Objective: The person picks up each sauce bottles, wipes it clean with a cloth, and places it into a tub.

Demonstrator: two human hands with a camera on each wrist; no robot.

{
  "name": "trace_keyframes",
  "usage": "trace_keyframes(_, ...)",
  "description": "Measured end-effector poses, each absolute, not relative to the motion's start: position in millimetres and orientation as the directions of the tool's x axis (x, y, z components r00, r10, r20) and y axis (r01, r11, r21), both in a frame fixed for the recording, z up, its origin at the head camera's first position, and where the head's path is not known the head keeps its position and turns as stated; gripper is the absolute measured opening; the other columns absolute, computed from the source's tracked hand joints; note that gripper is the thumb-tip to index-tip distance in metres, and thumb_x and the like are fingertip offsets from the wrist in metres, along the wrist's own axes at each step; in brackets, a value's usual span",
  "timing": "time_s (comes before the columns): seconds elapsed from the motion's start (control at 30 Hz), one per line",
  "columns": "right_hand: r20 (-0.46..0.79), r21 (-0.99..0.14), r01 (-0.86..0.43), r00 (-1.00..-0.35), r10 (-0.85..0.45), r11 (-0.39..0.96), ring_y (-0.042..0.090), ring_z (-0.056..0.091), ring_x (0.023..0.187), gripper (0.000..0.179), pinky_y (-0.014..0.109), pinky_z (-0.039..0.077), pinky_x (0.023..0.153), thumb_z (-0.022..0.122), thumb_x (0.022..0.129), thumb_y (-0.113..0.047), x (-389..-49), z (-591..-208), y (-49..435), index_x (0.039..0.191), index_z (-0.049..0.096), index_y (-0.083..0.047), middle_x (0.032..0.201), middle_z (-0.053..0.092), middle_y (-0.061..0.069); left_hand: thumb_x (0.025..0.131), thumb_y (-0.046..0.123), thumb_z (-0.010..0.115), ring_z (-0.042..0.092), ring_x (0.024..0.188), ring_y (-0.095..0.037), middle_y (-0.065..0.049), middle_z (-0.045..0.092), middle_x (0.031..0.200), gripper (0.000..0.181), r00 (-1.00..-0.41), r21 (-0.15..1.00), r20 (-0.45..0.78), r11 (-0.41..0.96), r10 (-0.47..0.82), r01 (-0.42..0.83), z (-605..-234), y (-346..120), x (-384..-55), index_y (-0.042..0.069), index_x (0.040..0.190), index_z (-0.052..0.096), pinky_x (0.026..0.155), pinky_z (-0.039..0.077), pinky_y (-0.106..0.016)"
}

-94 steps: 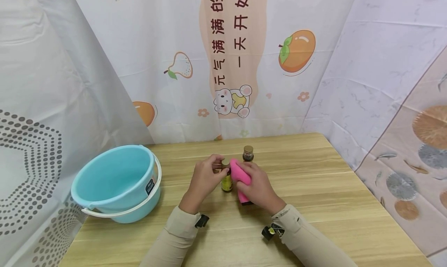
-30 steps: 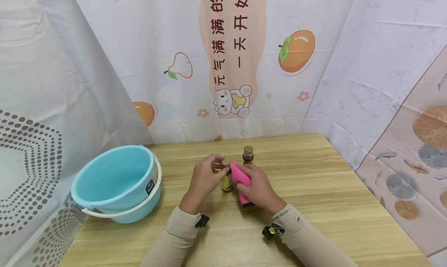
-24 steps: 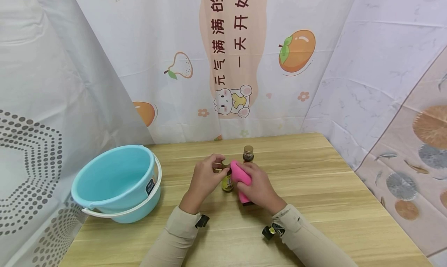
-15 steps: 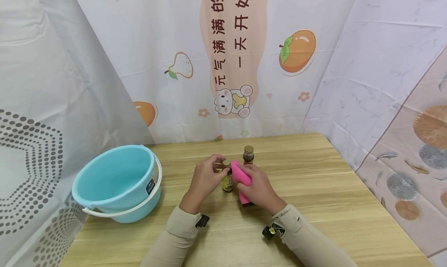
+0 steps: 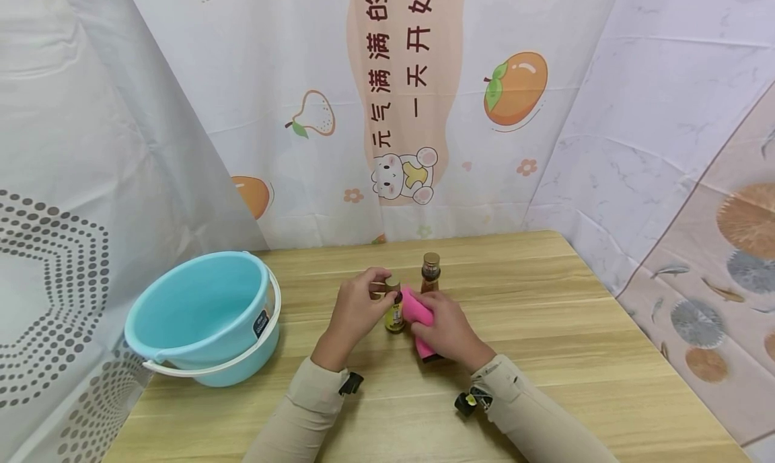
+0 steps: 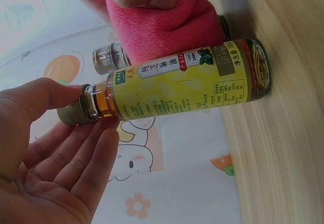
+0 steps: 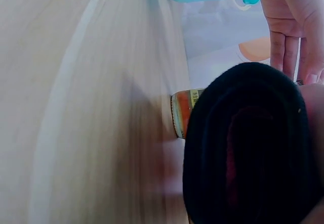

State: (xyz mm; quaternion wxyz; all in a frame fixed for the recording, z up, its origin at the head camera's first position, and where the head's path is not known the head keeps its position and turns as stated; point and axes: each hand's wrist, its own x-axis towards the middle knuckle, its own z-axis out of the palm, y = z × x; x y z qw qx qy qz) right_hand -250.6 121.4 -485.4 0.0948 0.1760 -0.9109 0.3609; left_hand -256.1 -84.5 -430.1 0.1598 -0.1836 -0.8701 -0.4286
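A small sesame oil bottle [image 6: 177, 85] with a yellow label stands on the table. My left hand [image 5: 358, 309] pinches it by its gold cap [image 6: 77, 111], thumb on one side and fingers on the other. A folded pink cloth [image 5: 416, 309] is in the grip of my right hand [image 5: 447, 325], close against the bottle's right side. In the left wrist view the cloth's plush face [image 6: 157, 34] overlaps the label's edge. The cloth's dark rolled end [image 7: 202, 148] fills much of the right wrist view and hides most of the bottle.
Just behind the cloth stands a second bottle [image 5: 431, 268] with a gold cap, its lower part hidden by the right hand. A light blue bucket [image 5: 233, 371] with a white handle is at the left. A printed curtain [image 5: 290, 200] hangs along the table's [image 5: 545, 355] far edge.
My right hand and the cloth have slid a little down the bottle, toward me, uncovering more of the yellow-label bottle and the one behind. My left hand keeps its place at the cap.
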Motion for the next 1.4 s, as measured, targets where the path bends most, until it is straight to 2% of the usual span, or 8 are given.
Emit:
trace_keyframes(0.27,0.248,-0.63,-0.362,-0.932,-0.263,0.687,0.018,0.06,0.087,0.062,0.03,0.052,0.069,0.08,0.083,-0.019,-251.5,-490.0,121.9,0.142,0.065,-0.016,0.127,0.068,0.014,0.089,0.017,0.082,0.076,0.097,-0.015,-0.003,0.078,0.108,0.031,-0.867,0.657,0.464,0.586,0.18,0.473,-432.0,-84.5,-257.4,0.012,0.118,0.072,0.08,0.064,-0.031)
trace_keyframes(0.47,0.25,-0.622,-0.371,-0.928,-0.275,0.689,0.019,0.06,0.089,0.061,0.032,0.053,0.071,0.078,0.082,-0.017,-251.3,-489.7,122.1,0.141,0.065,-0.014,0.128,0.067,0.015,0.086,0.027,0.087,0.074,0.092,-0.016,-0.002,0.074,0.103,0.035,-0.868,0.66,0.476,0.596,0.139,0.457,-431.1,-83.5,-256.2,0.012,0.114,0.072,0.073,0.063,-0.03)
trace_keyframes(0.7,0.262,-0.621,-0.378,-0.926,-0.273,0.687,0.018,0.06,0.088,0.06,0.031,0.052,0.07,0.078,0.082,-0.017,-250.7,-489.4,122.0,0.14,0.066,-0.015,0.129,0.068,0.014,0.085,0.024,0.088,0.075,0.086,-0.014,0.0,0.073,0.095,0.033,-0.88,0.67,0.458,0.602,0.123,0.433,-430.8,-83.1,-256.4,0.012,0.111,0.073,0.069,0.062,-0.023)
trace_keyframes(1.1,0.331,-0.63,-0.412,-0.909,-0.253,0.658,0.02,0.062,0.094,0.063,0.032,0.055,0.073,0.077,0.082,-0.018,-249.5,-481.2,122.7,0.143,0.064,-0.016,0.13,0.067,0.011,0.086,0.021,0.086,0.077,0.09,-0.015,-0.006,0.077,0.1,0.032,-0.885,0.695,0.447,0.573,0.128,0.434,-430.9,-83.4,-257.1,0.01,0.113,0.072,0.072,0.062,-0.021)
trace_keyframes(1.3,0.37,-0.632,-0.427,-0.899,-0.233,0.647,0.021,0.064,0.1,0.061,0.032,0.056,0.076,0.077,0.082,-0.018,-249.4,-478.0,122.8,0.142,0.065,-0.014,0.132,0.066,0.009,0.087,0.016,0.085,0.078,0.091,-0.016,-0.005,0.078,0.102,0.032,-0.879,0.701,0.455,0.55,0.144,0.453,-430.0,-82.9,-257.2,0.008,0.115,0.072,0.074,0.062,-0.021)
trace_keyframes(1.4,0.4,-0.628,-0.444,-0.889,-0.223,0.639,0.021,0.064,0.1,0.06,0.032,0.056,0.076,0.077,0.081,-0.018,-249.2,-477.2,122.9,0.14,0.066,-0.013,0.132,0.066,0.008,0.088,0.015,0.085,0.078,0.091,-0.016,-0.005,0.078,0.103,0.031,-0.876,0.697,0.457,0.55,0.152,0.459,-430.2,-83.0,-257.3,0.008,0.115,0.072,0.076,0.064,-0.025)
